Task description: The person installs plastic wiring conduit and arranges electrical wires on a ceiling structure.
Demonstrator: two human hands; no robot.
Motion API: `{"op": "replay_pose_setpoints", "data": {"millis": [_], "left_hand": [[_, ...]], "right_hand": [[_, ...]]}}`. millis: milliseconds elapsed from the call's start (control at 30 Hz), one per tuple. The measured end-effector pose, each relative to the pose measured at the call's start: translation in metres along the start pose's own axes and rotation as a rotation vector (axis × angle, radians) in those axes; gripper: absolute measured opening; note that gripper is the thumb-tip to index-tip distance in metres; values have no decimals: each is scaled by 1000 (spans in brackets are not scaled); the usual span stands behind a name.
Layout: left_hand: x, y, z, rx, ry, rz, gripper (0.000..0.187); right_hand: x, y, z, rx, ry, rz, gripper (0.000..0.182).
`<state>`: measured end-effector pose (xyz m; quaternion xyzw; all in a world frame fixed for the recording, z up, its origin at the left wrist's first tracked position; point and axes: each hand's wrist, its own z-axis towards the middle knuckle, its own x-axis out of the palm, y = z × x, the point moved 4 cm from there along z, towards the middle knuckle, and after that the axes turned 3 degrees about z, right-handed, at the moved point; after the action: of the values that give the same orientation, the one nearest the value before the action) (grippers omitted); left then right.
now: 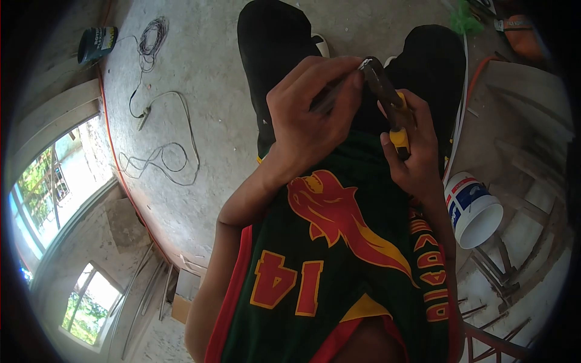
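Note:
My right hand [414,142] is wrapped around pliers [382,86] with dark metal jaws and yellow-and-black handles. The jaws point up and to the left, above my lap. My left hand [318,103] is closed in a pinch, its thumb and forefinger right at the tip of the jaws. A small pale, shiny bit [365,63] shows between those fingertips and the pliers; it is too small to name. Both hands are held over my dark trousers [275,42], in front of a green jersey [357,284].
Coiled grey wire [151,37] and a looped cord [190,130] lie on the concrete floor at left, near a dark bucket [97,45]. A white bucket [479,219] lies tipped at right. An orange hose or cable [124,181] runs along the left wall. Metal bars [493,266] are at lower right.

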<state>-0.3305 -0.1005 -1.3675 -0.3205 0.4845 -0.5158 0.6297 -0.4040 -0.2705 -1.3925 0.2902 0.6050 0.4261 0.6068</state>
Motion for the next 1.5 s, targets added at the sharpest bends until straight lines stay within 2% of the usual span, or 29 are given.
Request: {"op": "replay_pose_setpoints", "data": {"millis": [200, 300, 533, 600, 633, 700, 733, 833, 933, 1200, 1500], "left_hand": [[1, -3, -2, 32, -41, 60, 16], [1, -4, -3, 60, -47, 72, 16], [3, -4, -4, 100, -32, 85, 15], [3, -3, -5, -20, 54, 79, 13], [2, -2, -5, -80, 94, 77, 15], [1, 5, 0, -348, 84, -176, 17], [2, 8, 0, -482, 81, -304, 18], [0, 14, 6, -471, 123, -372, 28], [1, 16, 9, -431, 126, -399, 30], [1, 3, 9, -367, 98, -315, 24], [3, -4, 8, -213, 68, -169, 15]], "right_hand": [[2, -4, -3, 8, 10, -17, 54], [0, 2, -1, -21, 23, -79, 32], [7, -18, -2, 46, 9, 32, 19], [9, -35, -2, 110, 2, 22, 20], [8, -40, -1, 205, -7, 154, 22], [7, -49, 2, 388, -26, 416, 27], [5, -47, 3, 355, -10, 410, 30], [1, -35, 3, 294, 34, 433, 37], [5, -23, 5, 281, 52, 505, 40], [8, -6, 5, 199, 117, 452, 45], [10, -6, 1, 188, 52, 489, 22]]}}
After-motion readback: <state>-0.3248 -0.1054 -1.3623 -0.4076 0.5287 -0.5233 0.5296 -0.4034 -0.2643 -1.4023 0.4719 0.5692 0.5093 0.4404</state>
